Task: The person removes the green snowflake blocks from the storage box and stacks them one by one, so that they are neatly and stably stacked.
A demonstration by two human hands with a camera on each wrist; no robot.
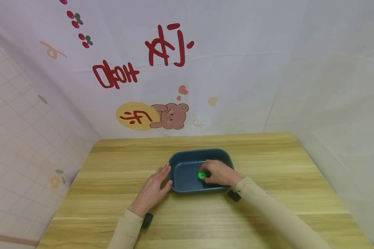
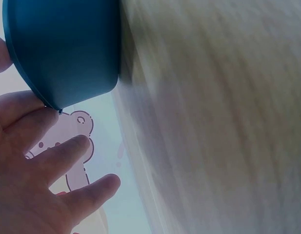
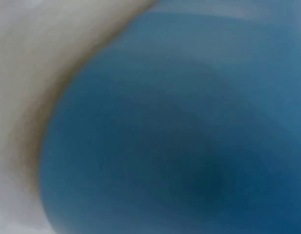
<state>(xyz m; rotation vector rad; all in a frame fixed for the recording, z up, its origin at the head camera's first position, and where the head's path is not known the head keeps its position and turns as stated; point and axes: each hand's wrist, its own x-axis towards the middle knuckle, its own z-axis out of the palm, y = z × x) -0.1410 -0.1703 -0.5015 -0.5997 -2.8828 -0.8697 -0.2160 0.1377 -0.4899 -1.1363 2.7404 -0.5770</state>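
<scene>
Beige-sleeved right arm [image 1: 277, 211] slants inward, grip [image 1: 220, 173] pinching green piece [image 1: 201, 175].

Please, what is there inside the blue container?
Inside the blue container, the right hand holds a green notched piece. The hand hides the area beneath it, so anything there cannot be seen.

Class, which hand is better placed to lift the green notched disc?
Probably the right hand: it is at the green disc inside the blue rectangular tub; the left hand only touches the tub.
</scene>
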